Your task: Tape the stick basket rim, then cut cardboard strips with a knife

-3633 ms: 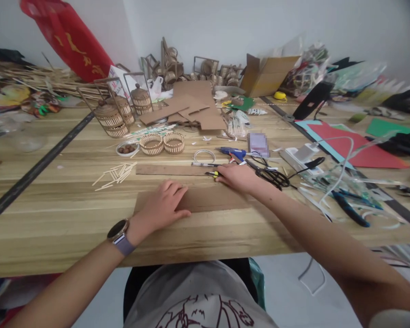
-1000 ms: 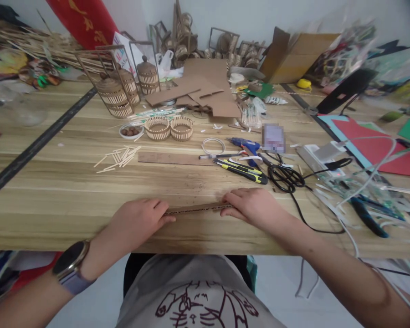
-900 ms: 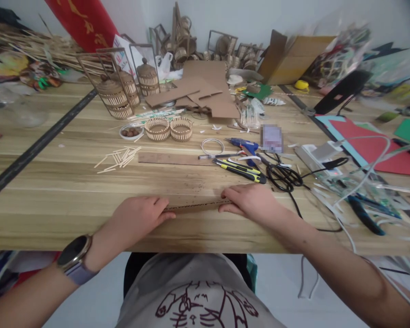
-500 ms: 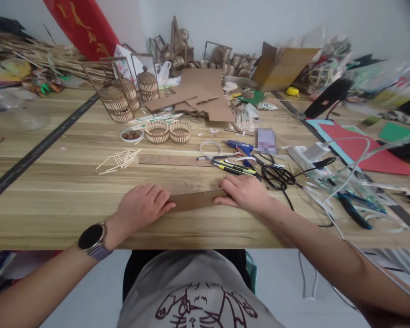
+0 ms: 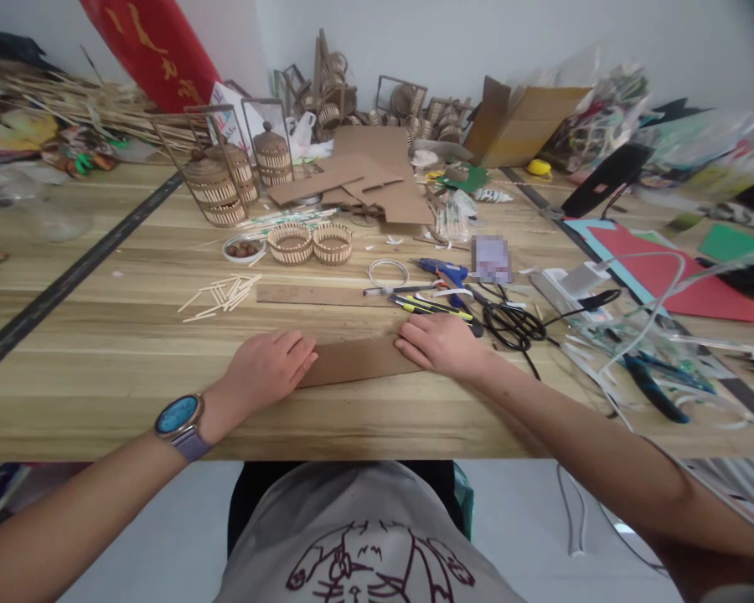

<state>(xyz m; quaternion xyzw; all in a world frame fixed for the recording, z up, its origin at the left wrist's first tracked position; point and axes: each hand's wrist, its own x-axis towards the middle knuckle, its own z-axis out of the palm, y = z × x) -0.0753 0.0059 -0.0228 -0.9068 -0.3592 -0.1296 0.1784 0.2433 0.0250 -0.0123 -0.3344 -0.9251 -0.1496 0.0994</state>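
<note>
A brown cardboard strip (image 5: 358, 362) spans the gap between my hands, its broad face turned up, low over the front of the table. My left hand (image 5: 271, 365) grips its left end, fingers together on top and the thumb hidden. At the other end my right hand (image 5: 443, 343) is closed over the strip in the same way. Just beyond lies another cardboard strip (image 5: 320, 295), flat on the wood. Utility knives (image 5: 433, 308) with yellow and black handles lie right behind my right hand, near a pen (image 5: 380, 291) and a blue glue gun (image 5: 443, 270).
Thin wooden sticks (image 5: 223, 297) lie to the left. Two small round baskets (image 5: 291, 243) stand beside a bowl of brown balls (image 5: 244, 248). Black cable (image 5: 515, 325), a power strip (image 5: 569, 293) and pliers (image 5: 653, 389) occupy the right. Cardboard sheets (image 5: 377, 172) are stacked behind.
The strip in my hands has turned from edge-up to showing its broad face. Both hands have rolled over it, knuckles up, and the right has shifted slightly away from me.
</note>
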